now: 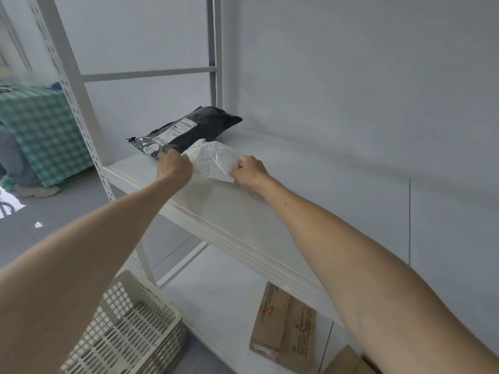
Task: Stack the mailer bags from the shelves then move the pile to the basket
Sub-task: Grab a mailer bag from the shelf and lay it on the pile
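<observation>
White crinkled mailer bag (213, 160) is gripped at both edges, L hand (175, 166) & R hand (249, 171) curled on it, on upper shelf (243, 211), overlapping black mailer bag (189, 128). Basket (129, 327) is seen on floor below.

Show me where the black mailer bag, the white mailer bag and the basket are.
black mailer bag (208, 125): head view, on its dark middle.
white mailer bag (213, 160): head view, on its crinkled middle.
basket (116, 295): head view, on its slotted side wall.
</observation>
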